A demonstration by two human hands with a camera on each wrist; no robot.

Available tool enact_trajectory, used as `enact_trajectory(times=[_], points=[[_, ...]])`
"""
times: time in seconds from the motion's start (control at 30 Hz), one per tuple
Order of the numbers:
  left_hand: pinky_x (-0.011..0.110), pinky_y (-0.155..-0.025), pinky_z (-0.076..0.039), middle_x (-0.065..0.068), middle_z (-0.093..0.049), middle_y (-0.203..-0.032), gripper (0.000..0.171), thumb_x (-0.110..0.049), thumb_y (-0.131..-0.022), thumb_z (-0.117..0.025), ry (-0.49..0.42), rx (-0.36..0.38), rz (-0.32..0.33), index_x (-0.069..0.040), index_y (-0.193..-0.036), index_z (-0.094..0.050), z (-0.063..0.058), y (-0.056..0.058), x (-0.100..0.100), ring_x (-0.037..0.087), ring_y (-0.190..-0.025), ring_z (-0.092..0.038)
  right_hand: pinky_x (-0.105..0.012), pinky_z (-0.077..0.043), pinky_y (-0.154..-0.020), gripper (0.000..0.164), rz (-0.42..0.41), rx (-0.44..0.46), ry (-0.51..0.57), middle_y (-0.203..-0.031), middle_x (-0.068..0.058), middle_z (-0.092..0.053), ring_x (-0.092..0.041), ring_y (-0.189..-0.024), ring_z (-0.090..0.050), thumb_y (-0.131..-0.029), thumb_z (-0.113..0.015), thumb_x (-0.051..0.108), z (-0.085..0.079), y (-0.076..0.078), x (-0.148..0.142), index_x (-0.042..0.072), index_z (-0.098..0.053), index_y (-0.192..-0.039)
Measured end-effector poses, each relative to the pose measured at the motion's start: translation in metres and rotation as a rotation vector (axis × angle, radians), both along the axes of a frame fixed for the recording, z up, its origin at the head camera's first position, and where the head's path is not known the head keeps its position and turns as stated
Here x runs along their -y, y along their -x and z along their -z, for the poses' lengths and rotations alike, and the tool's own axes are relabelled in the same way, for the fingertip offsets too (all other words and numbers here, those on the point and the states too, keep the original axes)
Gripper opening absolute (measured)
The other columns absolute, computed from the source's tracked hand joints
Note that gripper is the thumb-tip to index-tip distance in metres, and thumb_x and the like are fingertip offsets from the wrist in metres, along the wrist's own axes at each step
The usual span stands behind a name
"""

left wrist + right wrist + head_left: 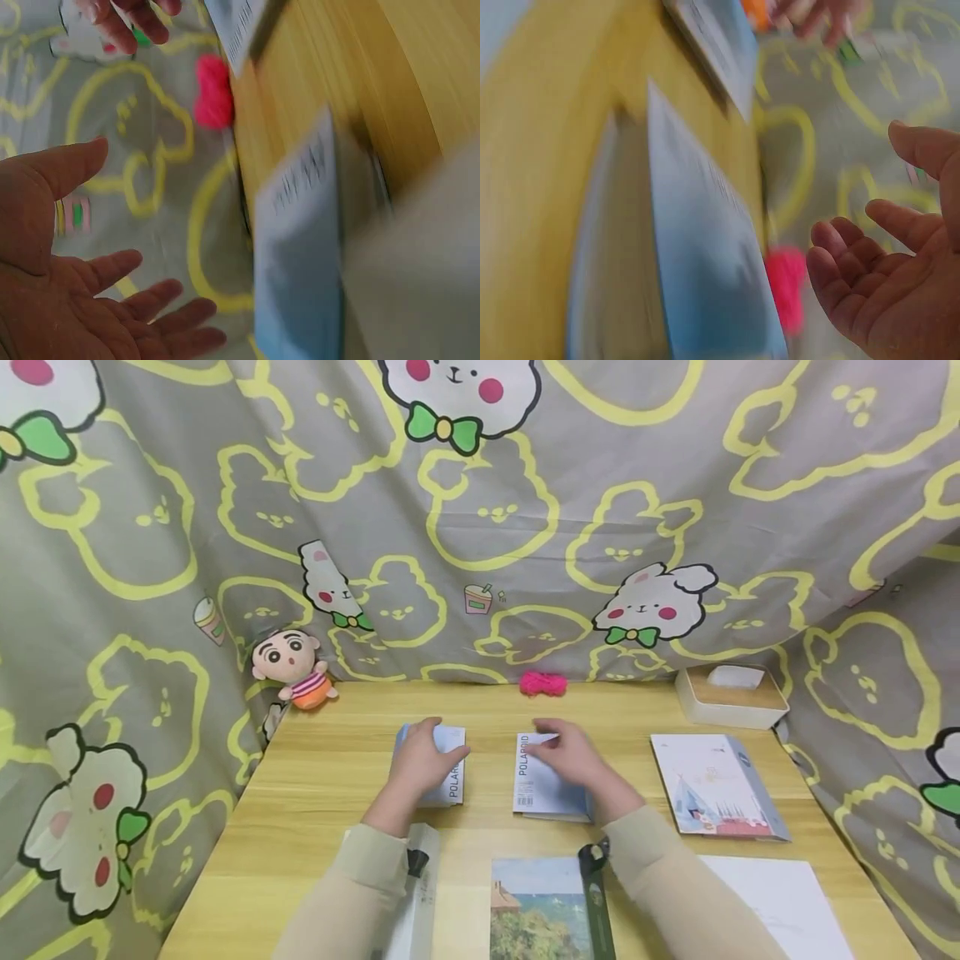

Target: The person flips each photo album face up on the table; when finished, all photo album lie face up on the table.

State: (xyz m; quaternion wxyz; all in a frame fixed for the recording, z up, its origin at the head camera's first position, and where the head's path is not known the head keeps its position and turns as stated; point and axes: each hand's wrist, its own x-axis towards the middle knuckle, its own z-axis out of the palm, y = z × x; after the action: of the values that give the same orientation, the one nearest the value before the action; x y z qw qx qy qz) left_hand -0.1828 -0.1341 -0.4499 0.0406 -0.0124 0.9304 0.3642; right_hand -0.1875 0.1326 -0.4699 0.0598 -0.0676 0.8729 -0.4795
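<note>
Two light blue albums marked POLAROID lie side by side on the wooden table, the left album (pixel 454 767) and the right album (pixel 551 792). Over the left one hovers my left hand (pixel 422 762), its thumb and fingers spread and nothing in them. My right hand (pixel 572 756) is above the right album's upper part, fingers loosely bent and holding nothing. In the left wrist view the left hand (pixel 82 285) shows its palm beside the left album (pixel 296 247). The right wrist view has the right hand (pixel 892 277) apart from the thick, blurred right album (pixel 705 270).
An illustrated book (pixel 708 785) and a white book (pixel 787 902) lie at right. A landscape-covered book (pixel 536 910) and a pale binder (pixel 422 893) are in front. Behind are pink yarn (pixel 543 684), a tissue box (pixel 731 708) and a doll (pixel 292 664), before a patterned curtain (pixel 495 593).
</note>
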Motion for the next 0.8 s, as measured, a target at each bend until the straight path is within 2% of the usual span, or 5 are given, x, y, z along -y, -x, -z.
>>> enact_trajectory(times=[0.13,0.27,0.4,0.53,0.8], points=[[0.059,-0.115,-0.042,0.027,-0.044,-0.159,0.096,-0.036,-0.093,-0.082,-0.122,-0.021,0.055,-0.004,-0.165,-0.029,0.000,-0.002,-0.024,0.045,-0.142,-0.048,-0.046,-0.060,-0.092,0.060,0.101,0.002,0.013,-0.143,-0.030,-0.059,-0.041,-0.117,-0.067,-0.099,-0.077,0.017,0.001,-0.001,-0.047,-0.006,-0.053,-0.149],[0.060,-0.118,-0.038,0.028,-0.039,-0.163,0.106,-0.033,-0.092,-0.084,-0.212,-0.015,0.087,-0.010,-0.170,-0.016,0.013,-0.001,-0.052,0.047,-0.145,-0.044,-0.050,-0.060,-0.092,0.065,0.153,0.069,0.052,-0.146,-0.033,-0.055,-0.049,-0.124,-0.061,-0.098,-0.077,0.018,0.016,-0.010,-0.074,-0.007,-0.049,-0.151],[0.061,-0.120,-0.034,0.026,-0.037,-0.165,0.103,-0.033,-0.091,-0.084,-0.218,0.048,0.136,-0.011,-0.169,-0.021,0.029,-0.003,-0.079,0.048,-0.148,-0.039,-0.052,-0.061,-0.090,0.070,0.173,0.147,0.069,-0.146,-0.035,-0.053,-0.051,-0.127,-0.058,-0.097,-0.077,0.020,0.033,-0.020,-0.080,-0.009,-0.046,-0.152],[0.058,-0.119,-0.038,0.025,-0.043,-0.162,0.103,-0.032,-0.091,-0.084,-0.211,0.110,0.167,-0.010,-0.169,-0.021,0.043,-0.009,-0.099,0.046,-0.146,-0.044,-0.051,-0.062,-0.090,0.071,0.160,0.198,0.068,-0.142,-0.036,-0.057,-0.050,-0.127,-0.060,-0.098,-0.078,0.021,0.041,-0.025,-0.078,-0.012,-0.045,-0.151],[0.054,-0.115,-0.044,0.025,-0.056,-0.150,0.082,-0.030,-0.088,-0.086,-0.132,0.125,0.183,0.001,-0.155,-0.049,0.051,-0.018,-0.118,0.043,-0.138,-0.054,-0.045,-0.064,-0.086,0.059,0.177,0.188,0.061,-0.141,-0.035,-0.059,-0.047,-0.125,-0.062,-0.099,-0.075,0.016,0.049,-0.029,-0.073,-0.015,-0.052,-0.144]])
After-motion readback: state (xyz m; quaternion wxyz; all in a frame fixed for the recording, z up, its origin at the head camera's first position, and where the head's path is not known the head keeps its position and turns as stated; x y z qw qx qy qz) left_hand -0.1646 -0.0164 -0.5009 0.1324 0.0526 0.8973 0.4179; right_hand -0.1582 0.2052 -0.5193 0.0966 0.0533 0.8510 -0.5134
